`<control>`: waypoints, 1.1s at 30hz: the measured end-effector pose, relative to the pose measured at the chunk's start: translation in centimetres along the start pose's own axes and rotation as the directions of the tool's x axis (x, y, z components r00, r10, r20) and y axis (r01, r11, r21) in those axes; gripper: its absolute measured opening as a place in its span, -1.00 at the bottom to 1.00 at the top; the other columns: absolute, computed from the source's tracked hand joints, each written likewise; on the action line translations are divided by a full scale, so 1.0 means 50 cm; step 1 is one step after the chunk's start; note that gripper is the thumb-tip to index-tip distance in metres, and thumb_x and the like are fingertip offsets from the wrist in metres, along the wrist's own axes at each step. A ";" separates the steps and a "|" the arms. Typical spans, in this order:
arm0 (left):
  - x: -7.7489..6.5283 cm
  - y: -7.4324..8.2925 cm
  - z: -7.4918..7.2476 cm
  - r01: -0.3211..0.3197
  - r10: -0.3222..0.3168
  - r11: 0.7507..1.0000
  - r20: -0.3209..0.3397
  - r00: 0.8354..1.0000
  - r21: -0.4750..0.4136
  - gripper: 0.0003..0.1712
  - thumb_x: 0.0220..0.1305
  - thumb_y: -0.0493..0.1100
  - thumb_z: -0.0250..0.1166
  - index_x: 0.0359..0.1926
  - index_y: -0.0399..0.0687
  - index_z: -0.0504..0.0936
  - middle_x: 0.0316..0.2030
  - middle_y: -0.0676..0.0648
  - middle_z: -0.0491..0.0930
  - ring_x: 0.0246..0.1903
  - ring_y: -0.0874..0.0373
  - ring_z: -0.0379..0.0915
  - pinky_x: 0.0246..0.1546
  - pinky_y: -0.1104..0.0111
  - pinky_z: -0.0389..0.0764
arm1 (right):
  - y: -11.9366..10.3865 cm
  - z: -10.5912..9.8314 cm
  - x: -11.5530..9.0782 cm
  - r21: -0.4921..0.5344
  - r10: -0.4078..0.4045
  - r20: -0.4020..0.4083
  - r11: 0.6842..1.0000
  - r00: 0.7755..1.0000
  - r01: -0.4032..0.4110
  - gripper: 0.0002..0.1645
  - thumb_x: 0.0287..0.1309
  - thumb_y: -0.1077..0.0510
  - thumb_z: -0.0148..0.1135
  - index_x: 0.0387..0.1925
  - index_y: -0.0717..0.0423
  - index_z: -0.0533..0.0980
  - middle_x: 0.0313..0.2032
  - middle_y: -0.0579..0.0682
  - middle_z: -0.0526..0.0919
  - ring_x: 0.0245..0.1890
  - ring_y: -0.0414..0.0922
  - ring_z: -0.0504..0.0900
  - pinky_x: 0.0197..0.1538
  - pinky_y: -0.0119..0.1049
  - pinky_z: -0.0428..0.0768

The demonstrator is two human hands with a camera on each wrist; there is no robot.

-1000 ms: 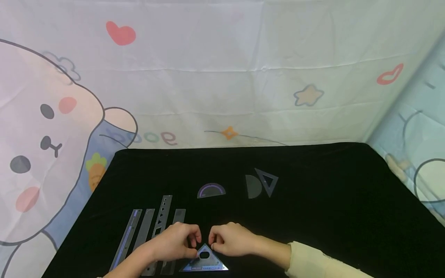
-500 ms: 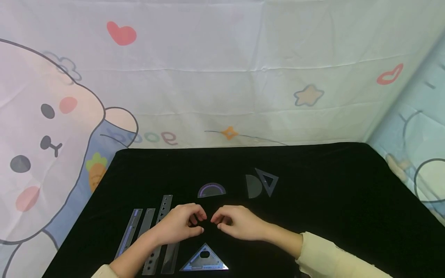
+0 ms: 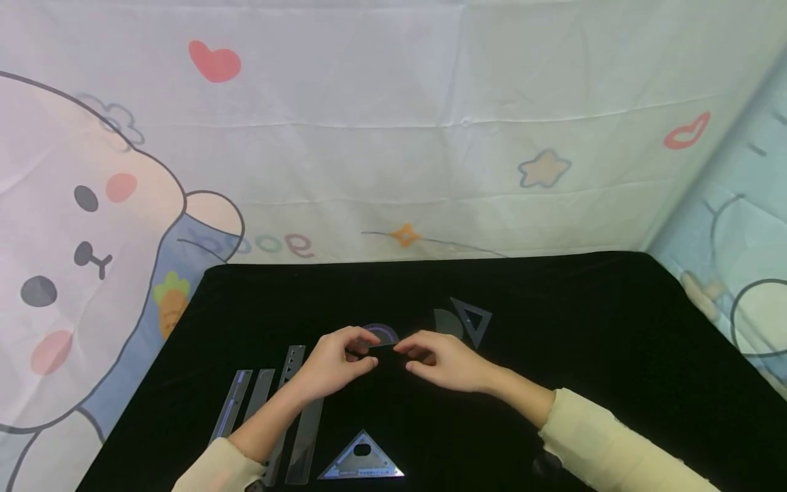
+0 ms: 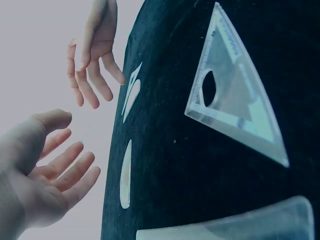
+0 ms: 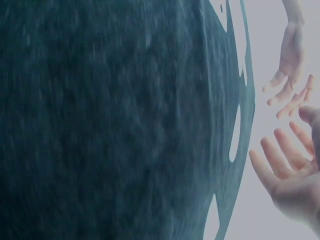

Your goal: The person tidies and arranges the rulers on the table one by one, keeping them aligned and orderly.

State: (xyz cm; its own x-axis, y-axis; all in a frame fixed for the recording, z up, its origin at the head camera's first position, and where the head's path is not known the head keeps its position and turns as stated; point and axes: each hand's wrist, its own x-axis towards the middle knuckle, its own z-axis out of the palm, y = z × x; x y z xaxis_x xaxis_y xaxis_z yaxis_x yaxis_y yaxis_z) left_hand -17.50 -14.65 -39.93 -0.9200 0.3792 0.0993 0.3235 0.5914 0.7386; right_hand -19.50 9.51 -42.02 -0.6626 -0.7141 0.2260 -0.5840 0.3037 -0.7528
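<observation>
My left hand (image 3: 338, 362) hovers over the cloth with loosely bent fingers and nothing in them; its fingertips overlap the left part of a clear protractor (image 3: 382, 333) with a purple arc. Opposite it, my right hand (image 3: 449, 362) is likewise bare, its fingertips near the protractor's right corner. Behind the right hand lies a second, plain protractor (image 3: 447, 322), partly covered, beside a small set square (image 3: 473, 320) with a triangular cut-out. Closer to me rests a larger set square (image 3: 361, 459) with an oval hole. In the left wrist view both hands show lifted off the table.
Several clear rulers lie side by side at the left, among them one with a purple stripe (image 3: 230, 404) and a plain one (image 3: 304, 444); my left forearm crosses over them. Black cloth (image 3: 584, 342) covers the table. A printed curtain (image 3: 393, 137) hangs behind it.
Both hands have moved away from the larger set square, forward to the protractor with the purple arc. The set square stays on the cloth where it was.
</observation>
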 end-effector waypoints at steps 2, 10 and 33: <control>0.010 0.002 0.004 0.024 -0.025 0.999 -0.037 0.999 -0.027 -0.72 0.10 -0.21 0.30 -0.11 -0.02 0.57 -0.14 -0.11 0.55 -0.22 0.12 0.52 -0.29 0.38 0.60 | 0.007 -0.012 -0.001 -0.013 0.015 0.000 1.000 1.000 -0.015 -0.61 0.19 0.19 0.14 0.07 0.10 0.42 0.04 -0.01 0.50 0.01 0.02 0.55 -0.01 -0.30 0.58; 0.044 0.003 0.019 0.083 -0.095 0.989 -0.094 0.991 -0.126 -0.70 0.13 -0.18 0.27 -0.07 -0.01 0.55 -0.11 -0.12 0.58 -0.17 0.08 0.54 -0.22 0.29 0.61 | 0.030 -0.056 -0.005 -0.074 0.063 -0.038 0.995 0.997 -0.066 -0.58 0.21 0.12 0.12 0.10 0.09 0.40 0.04 0.01 0.51 0.03 0.00 0.53 0.05 -0.13 0.54; 0.135 0.035 0.073 0.225 -0.252 0.923 -0.050 0.966 -0.314 -0.62 0.19 -0.07 0.24 0.04 -0.01 0.51 -0.04 -0.02 0.54 -0.19 0.13 0.53 -0.22 0.32 0.62 | 0.083 -0.141 -0.012 -0.203 0.224 -0.223 0.941 0.949 -0.270 -0.56 0.26 0.03 0.06 0.11 0.12 0.42 0.04 0.06 0.54 -0.06 -0.06 0.57 -0.01 -0.09 0.56</control>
State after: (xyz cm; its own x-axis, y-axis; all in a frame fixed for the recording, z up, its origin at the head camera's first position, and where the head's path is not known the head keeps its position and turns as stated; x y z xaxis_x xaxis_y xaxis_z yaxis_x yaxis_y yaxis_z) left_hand -22.34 -8.48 -40.40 -0.9817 0.1817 -0.0570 0.0225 0.4076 0.9129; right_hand -24.85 15.64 -40.93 -0.8643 -0.4683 0.1836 -0.4656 0.6066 -0.6444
